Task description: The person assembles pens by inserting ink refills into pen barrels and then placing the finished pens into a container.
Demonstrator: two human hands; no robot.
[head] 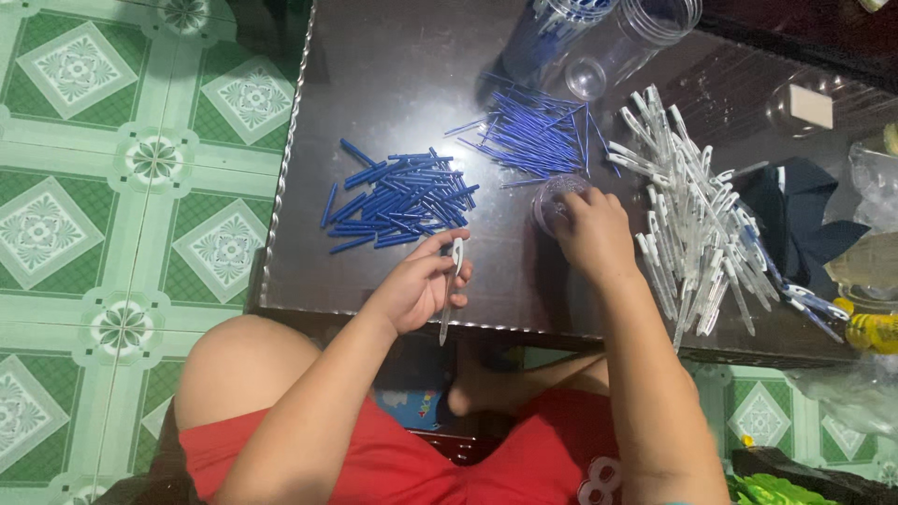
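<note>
- Dark, glossy table (393, 84) with a beaded metal trim along its left and near edges carries pen parts sorted into heaps.
- The left hand (416, 285) hangs over the near edge of the table, fingers curled around a white pen barrel (452, 292) that points down past the edge; the thumb and forefinger pinch its upper end.
- The right hand (589, 234) rests further in, near the middle of the table, fingers bent down into a small clear plastic cup (554, 201); whether it grips anything inside I cannot tell.
- A heap of blue pen caps (398, 201) lies just beyond the left hand, toward the left edge of the table.
- A fan of thin blue ink refills (533, 136) spreads behind the small cup, toward the far edge.
- A long pile of white pen barrels (697, 220) with clips runs along the right side of the right hand, from the far part of the table to the near edge.
- Two clear plastic jars (608, 37) lie tipped at the far edge, one with blue refills inside.
- Clear plastic bags (870, 187) and dark cloth sit at the right edge.
- The person wears red shorts (374, 458), knees under the near edge, above a green patterned tile floor (112, 187).
</note>
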